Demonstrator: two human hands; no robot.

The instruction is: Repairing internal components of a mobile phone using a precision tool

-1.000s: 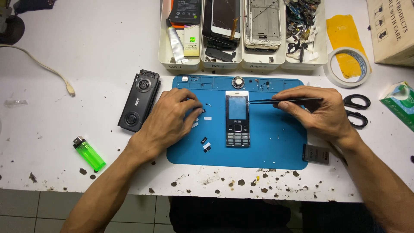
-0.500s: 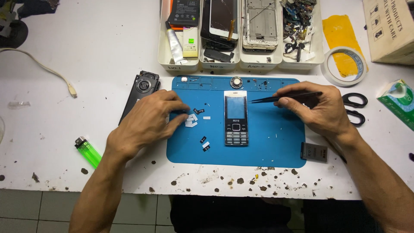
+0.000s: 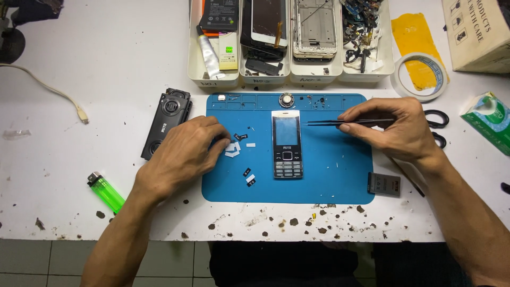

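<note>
Several tiny white parts (image 3: 232, 149) lie loose on the blue mat (image 3: 340, 180) at centre frame, under the left hand's (image 3: 183, 154) fingertips, its grip loose and empty. The right hand (image 3: 396, 130) pinches tweezers (image 3: 340, 123) shut-tipped beside the keypad phone (image 3: 287, 144); a careless brush could scatter those parts.
</note>
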